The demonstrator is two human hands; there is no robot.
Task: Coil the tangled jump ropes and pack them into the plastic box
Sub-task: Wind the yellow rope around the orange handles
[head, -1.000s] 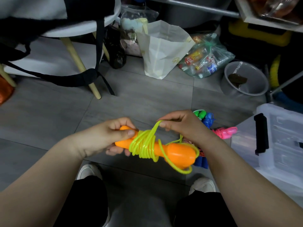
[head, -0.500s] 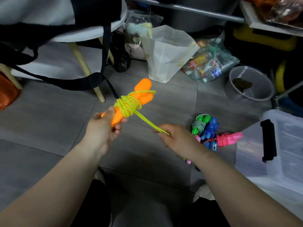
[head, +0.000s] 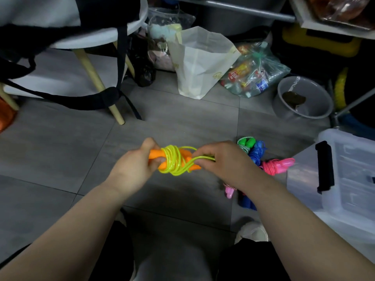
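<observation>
while the left hand [head: 134, 169] grips one end of the paired orange handles [head: 155, 154], fingers curled round them and thumb on top, the bundle is held level above the floor [head: 60, 151], in front of the knees. this grip acts as a fixed core, so the cord [head: 172, 159] can be wound about the handles without them spreading apart. the right hand [head: 225, 161] pinches the free run of cord between thumb and fingertips, just beside the far end of the handles. holding it close to the bundle likely gives tension and control for laying or tucking the last turn

condition of the rope: thin, glossy, yellow-green plastic cord. several turns lie bunched round the middle of the handles, some crossing, with one loop slack below. the winding looks nearly complete, though how much cord is left is hidden inside the right hand

a green rope [head: 246, 142], a blue rope [head: 257, 154] and a pink rope [head: 281, 164] lie bundled in a heap on the floor just right of the hands, beside the box [head: 304, 179]. the box stands at the right edge, within reach. whether its lid is on cannot be told, and no rope is seen inside it
</observation>
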